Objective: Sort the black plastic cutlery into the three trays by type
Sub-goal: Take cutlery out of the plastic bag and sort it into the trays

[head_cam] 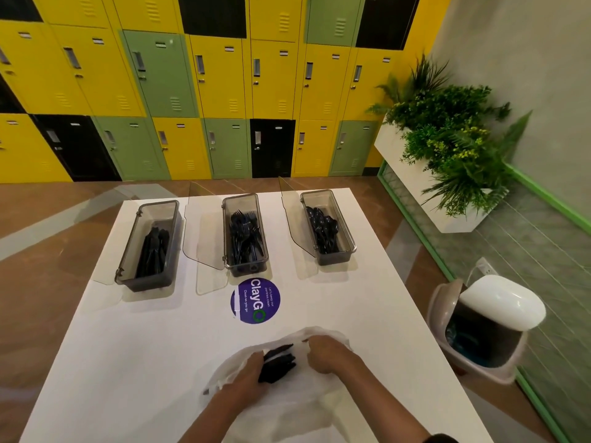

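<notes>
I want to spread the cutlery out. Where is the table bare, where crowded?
Bare: the table stretch left of the bag, up to the knife tray; the strip between the sticker, the spoon tray and the right edge. Crowded: the far row of trays with open lids, and the near middle, with the bag, left hand and right hand.

I am looking past a white table (153,346) at yellow, green and black lockers (224,78); a white planter (391,143) is sitting at right, a lidded bin (499,302) standing on brown floor (48,251).
</notes>
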